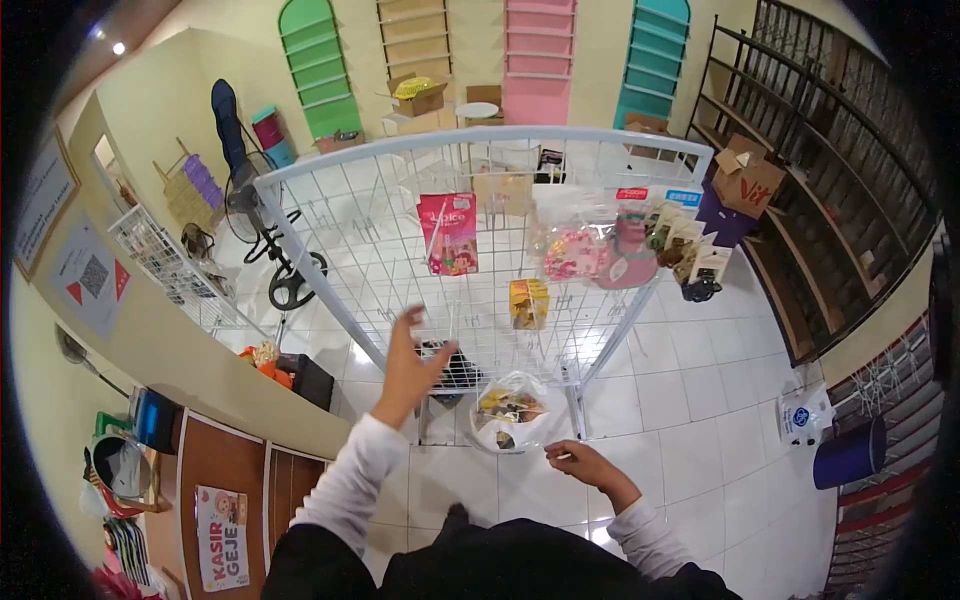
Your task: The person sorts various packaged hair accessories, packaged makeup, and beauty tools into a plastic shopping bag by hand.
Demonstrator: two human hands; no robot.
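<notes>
My left hand (408, 368) is raised in front of the white wire grid rack (400, 290). Its fingers and thumb are spread, with nothing between them. Low at the right, my right hand (592, 468) has its fingers drawn together in a pinch; whatever they may hold is too small to tell. Just left of it, a white plastic bag (482, 436) with yellow and brown packets inside sits at the foot of the rack. On the grid hang pink packets (450, 235), a yellow packet (528, 303) and clear bags with pink items (575, 250).
Small dark packets (708, 262) hang at the rack's right side. Dark metal shelving (800, 225) lines the right wall, near a purple bin (848, 455). A fan (248, 200) stands behind the rack's left side. At lower left is a brown counter (215, 450) with a sign.
</notes>
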